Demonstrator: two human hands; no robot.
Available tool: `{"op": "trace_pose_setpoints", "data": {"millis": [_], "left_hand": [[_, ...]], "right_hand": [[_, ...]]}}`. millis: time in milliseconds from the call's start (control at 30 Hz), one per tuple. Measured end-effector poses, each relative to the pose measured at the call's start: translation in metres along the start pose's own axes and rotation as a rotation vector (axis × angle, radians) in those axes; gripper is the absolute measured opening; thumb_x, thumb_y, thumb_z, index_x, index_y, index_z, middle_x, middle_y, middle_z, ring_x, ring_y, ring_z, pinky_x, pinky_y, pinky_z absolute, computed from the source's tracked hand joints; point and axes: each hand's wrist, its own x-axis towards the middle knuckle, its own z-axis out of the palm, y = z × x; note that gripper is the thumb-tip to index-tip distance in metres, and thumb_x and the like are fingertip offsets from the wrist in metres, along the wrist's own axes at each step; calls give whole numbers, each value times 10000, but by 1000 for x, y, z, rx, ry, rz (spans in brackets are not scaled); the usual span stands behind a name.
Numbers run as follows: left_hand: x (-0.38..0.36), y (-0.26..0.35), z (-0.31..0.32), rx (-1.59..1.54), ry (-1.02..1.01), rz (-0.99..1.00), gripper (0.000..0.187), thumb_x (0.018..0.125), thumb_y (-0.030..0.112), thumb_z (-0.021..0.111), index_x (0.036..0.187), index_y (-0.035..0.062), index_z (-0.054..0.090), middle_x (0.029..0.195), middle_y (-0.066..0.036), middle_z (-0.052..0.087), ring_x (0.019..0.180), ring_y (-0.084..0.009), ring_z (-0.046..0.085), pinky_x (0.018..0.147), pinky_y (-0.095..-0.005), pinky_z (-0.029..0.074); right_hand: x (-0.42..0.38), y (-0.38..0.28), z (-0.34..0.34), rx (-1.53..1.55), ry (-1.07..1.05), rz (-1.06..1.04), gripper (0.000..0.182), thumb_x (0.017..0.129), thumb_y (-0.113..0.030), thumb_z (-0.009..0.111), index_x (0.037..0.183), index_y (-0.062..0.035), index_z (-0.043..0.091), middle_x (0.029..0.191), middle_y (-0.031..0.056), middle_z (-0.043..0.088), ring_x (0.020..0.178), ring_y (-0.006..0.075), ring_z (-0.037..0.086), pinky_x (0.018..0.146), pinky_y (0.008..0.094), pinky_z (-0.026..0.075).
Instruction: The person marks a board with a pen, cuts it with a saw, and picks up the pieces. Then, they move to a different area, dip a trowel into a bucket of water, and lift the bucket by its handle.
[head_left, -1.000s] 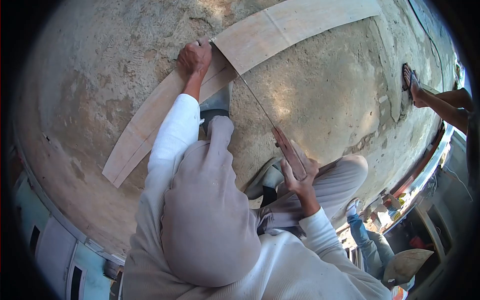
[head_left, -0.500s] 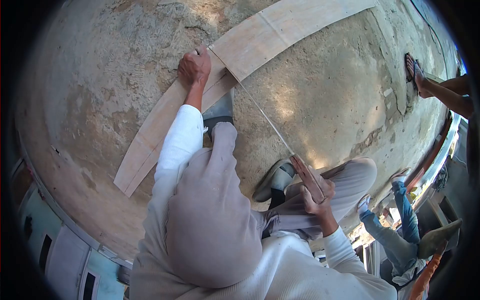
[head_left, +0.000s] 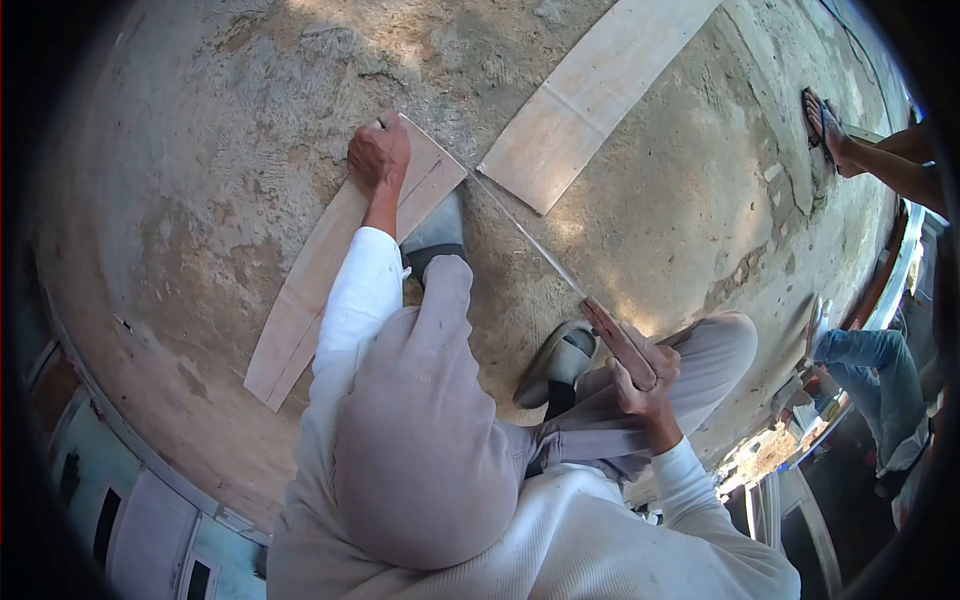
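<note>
My left hand [head_left: 380, 150] is closed over the far end of a wooden board [head_left: 290, 330]. Dark lines run along this board, and its near right edge covers the toe of my grey shoe [head_left: 437, 225]. In my right hand [head_left: 645, 380] is the wooden handle [head_left: 620, 343] of a handsaw. The thin saw blade [head_left: 528, 240], seen nearly edge-on, slants up to the board's cut end. A separate length of board [head_left: 600, 95] lies on the ground beyond, with a gap between it and the held piece.
Rough, cracked concrete ground [head_left: 660, 220] surrounds me. My other shoe [head_left: 555, 362] is by the saw handle. A person's sandalled foot [head_left: 828, 130] is at the right, and another person's jeans [head_left: 875, 375] show lower right. Pale blue doors [head_left: 150, 530] stand lower left.
The board has come apart at the saw line. Its far piece has dropped away to the right, opening a gap. At the right, the person in jeans has shifted.
</note>
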Motion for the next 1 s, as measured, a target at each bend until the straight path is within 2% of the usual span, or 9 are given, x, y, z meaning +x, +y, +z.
{"op": "trace_pose_setpoints", "data": {"millis": [100,367,467,500,567,633,700,867,1000], "left_hand": [[1,-4,5,13,7,30,613,970,516,584,913,-60,787,1001,-312,761,980,-495,739,895,-559,568],[16,10,1,96,-72,56,483,1011,464,581,979,34,800,1030,-242,773,981,-465,729,860,-561,550],[20,47,-1,-119,221,426,366,1013,394,627,981,54,761,1023,-177,741,993,-396,696,866,-517,530],[17,62,3,-107,220,547,271,1008,331,661,1010,66,717,1010,-134,691,1001,-349,657,886,-483,512],[-28,108,-2,-205,-45,728,286,984,335,697,1051,57,713,1039,-143,694,1019,-350,664,897,-484,515],[-84,141,10,-122,-235,820,479,930,377,775,1250,41,658,1226,-179,667,1172,-368,626,1019,-477,504],[-120,140,55,57,-216,960,938,839,487,849,1525,-14,454,1453,-247,504,1357,-419,475,1119,-532,409],[-146,162,62,170,-421,788,1174,749,500,922,1615,-1,307,1634,-300,311,1425,-460,394,1134,-552,359],[-122,177,65,34,-391,558,1085,782,451,928,1590,23,343,1388,-258,628,1349,-422,524,1118,-521,390]], "right_hand": [[19,6,-11,174,97,269,449,774,-76,799,1199,64,761,997,154,827,811,193,797,763,278,585],[26,17,-104,376,232,301,540,846,-336,768,1185,84,768,956,171,792,785,219,755,758,284,548],[52,29,-119,463,372,441,584,871,-380,739,1199,103,753,769,102,714,635,196,649,651,291,488],[60,51,-103,487,552,277,552,892,-346,728,1170,130,749,659,56,593,555,150,542,553,288,402],[76,55,-94,715,696,387,505,912,-315,712,1142,133,744,628,44,562,527,139,518,519,282,381],[91,45,-81,908,846,460,409,947,-262,672,1098,113,729,581,12,487,473,120,449,459,284,338],[91,34,-81,891,871,513,394,962,-285,652,1099,78,725,571,13,495,461,118,453,464,285,374],[75,39,-83,838,907,493,467,989,-300,616,1258,69,718,557,-4,469,448,110,435,459,277,375],[68,41,-89,759,901,479,480,992,-277,628,1299,87,692,562,-14,445,448,96,417,448,276,360]]}}
